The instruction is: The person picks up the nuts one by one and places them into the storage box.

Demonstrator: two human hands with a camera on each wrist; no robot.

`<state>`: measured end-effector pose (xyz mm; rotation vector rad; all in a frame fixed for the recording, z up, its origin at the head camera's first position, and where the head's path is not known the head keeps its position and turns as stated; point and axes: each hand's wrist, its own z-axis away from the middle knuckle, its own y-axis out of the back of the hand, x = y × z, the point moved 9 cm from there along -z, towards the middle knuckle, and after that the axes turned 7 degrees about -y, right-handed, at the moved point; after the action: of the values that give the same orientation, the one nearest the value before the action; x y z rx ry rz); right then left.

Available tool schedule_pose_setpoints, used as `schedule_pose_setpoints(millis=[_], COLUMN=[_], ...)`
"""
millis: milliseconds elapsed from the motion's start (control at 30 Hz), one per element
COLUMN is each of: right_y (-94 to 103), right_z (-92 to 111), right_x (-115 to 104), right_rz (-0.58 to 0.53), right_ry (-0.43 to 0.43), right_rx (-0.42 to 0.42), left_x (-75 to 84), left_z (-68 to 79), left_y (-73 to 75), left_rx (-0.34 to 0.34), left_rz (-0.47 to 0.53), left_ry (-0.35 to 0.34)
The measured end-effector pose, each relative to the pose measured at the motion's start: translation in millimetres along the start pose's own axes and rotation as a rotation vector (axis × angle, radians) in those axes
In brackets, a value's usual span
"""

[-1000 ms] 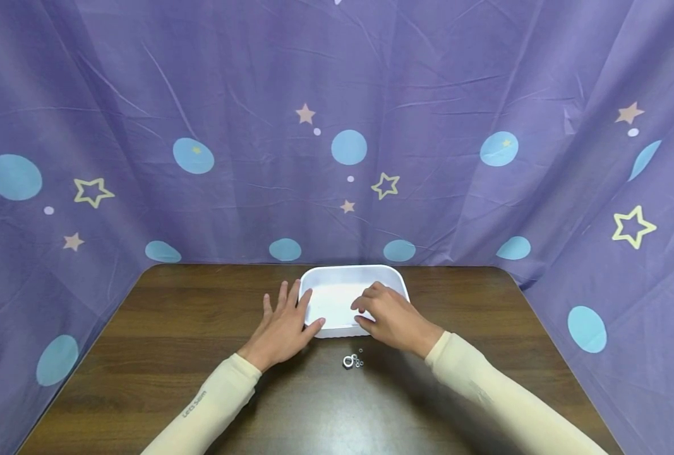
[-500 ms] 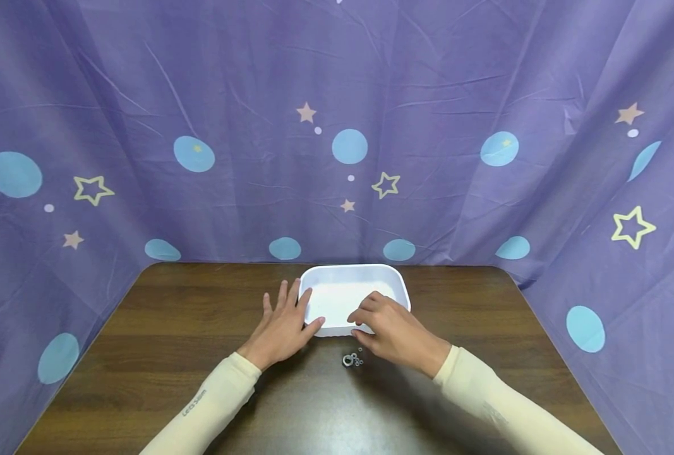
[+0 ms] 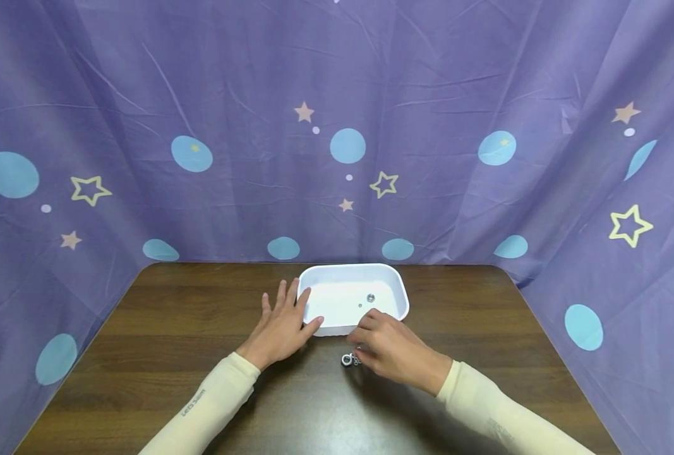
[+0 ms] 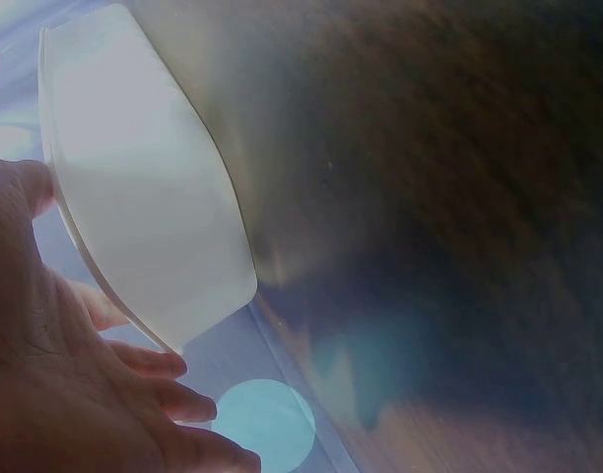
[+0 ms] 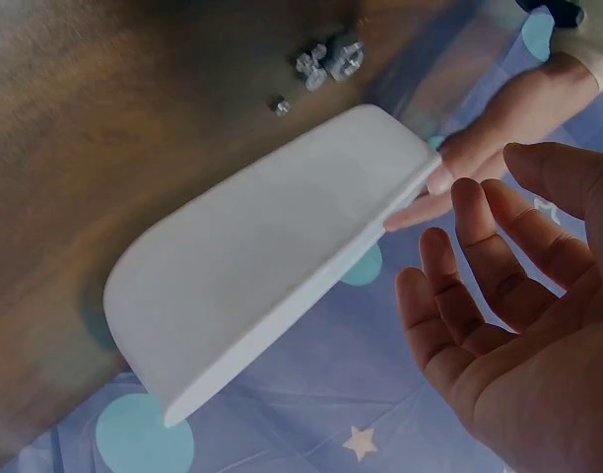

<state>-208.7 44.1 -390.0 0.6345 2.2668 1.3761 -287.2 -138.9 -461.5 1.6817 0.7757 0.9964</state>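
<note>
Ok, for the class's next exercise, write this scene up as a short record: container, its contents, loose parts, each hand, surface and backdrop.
Container: white tray
Contents: two metal pieces, the larger and the smaller
Loose parts: one large nut and several smaller ones, in front of the tray; exact count unclear
Left hand: touches the tray's left end, fingers spread
Right hand: above the loose parts, fingers loosely bent, nothing visible held
Surface: brown wood-grain table
Backdrop: purple curtain with stars and blue spots

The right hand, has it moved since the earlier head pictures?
Yes, backward: relative to the white tray, the right hand has moved toward the near side, closer to the nuts.
</note>
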Motion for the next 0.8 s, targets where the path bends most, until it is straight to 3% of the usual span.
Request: schedule_pose_setpoints(millis=[800], right_y=[-33.9], right_z=[19], right_x=[1], right_rz=[-0.004], right_ry=[0.008], right_rx=[-0.052], left_x=[-0.6], left_z=[2.0], left_y=[0.6], left_rx=[0.000], left_rz=[0.013], left_ry=[0.006])
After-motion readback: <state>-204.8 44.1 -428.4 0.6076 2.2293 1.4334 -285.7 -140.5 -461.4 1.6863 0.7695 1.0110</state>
